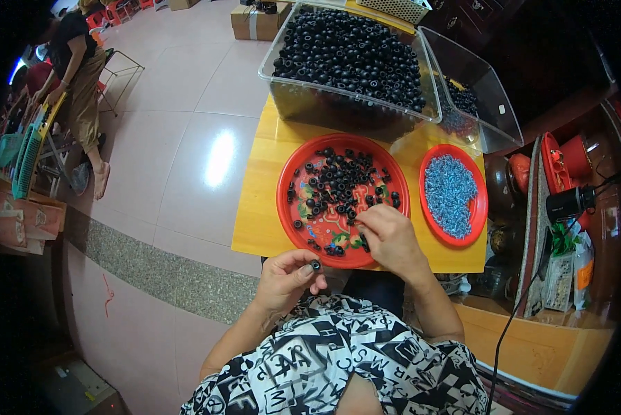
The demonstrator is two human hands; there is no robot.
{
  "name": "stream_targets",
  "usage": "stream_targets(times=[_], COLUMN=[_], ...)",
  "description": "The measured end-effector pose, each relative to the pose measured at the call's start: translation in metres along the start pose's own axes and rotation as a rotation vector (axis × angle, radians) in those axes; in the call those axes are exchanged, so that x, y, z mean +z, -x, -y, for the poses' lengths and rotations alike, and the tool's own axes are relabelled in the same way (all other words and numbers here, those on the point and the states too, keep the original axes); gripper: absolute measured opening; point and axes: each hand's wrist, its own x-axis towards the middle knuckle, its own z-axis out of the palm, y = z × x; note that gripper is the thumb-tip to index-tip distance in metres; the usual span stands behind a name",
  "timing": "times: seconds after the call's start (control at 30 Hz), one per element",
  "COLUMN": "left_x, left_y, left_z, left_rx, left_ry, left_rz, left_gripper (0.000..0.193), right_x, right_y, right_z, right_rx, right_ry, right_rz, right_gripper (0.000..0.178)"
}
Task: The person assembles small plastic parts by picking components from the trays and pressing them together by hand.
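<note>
Black piece point(316, 265) pinched by left hand point(287, 279); right hand point(393, 243) curled over red tray point(282, 197), hold unclear; yellow table point(258, 207) lay beneath, floor point(175, 159) leftward.

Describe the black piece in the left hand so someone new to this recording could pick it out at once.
Start at the yellow table and find the large round red tray, strewn with black pieces. By its near rim is the person's left hand, pinching one small black piece. Unlike the loose ones on the tray, this one is held, its round hollow end showing.
</note>
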Motion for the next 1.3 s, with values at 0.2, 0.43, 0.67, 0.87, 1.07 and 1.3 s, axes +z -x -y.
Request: stream_targets(times=[0.2,0.43,0.67,0.87,1.07,1.3], left_x=[0.0,0.001,0.008,0.023,0.023,0.028], left_y=[0.001,-0.001,-0.002,-0.007,-0.006,-0.006], left_z=[-0.003,-0.004,-0.002,0.0,0.006,0.006], left_rx=[0.026,0.038,-0.012,0.022,0.014,-0.003], left_ry=[0.013,0.02,-0.011,-0.016,-0.051,-0.066], left_rz=[-0.044,-0.016,0.023,0.021,0.036,0.04], left_gripper=[0.02,0.02,0.019,0.019,0.02,0.021], right_x=[0.024,0.019,-0.002,0.002,0.001,-0.004], right_y=[-0.006,-0.003,0.02,0.035,0.041,0.047], right_z=[0.003,0.003,0.014,0.006,0.009,0.019], right_rx=[-0.12,-0.051,0.533,0.564,0.606,0.651], right_ry=[0.38,0.092,-1.093,-1.611,-1.733,-1.481], right_rz=[0.137,0.093,0.219,0.21,0.131,0.052], right_gripper=[0.014,0.012,0.012,0.019,0.016,0.015])
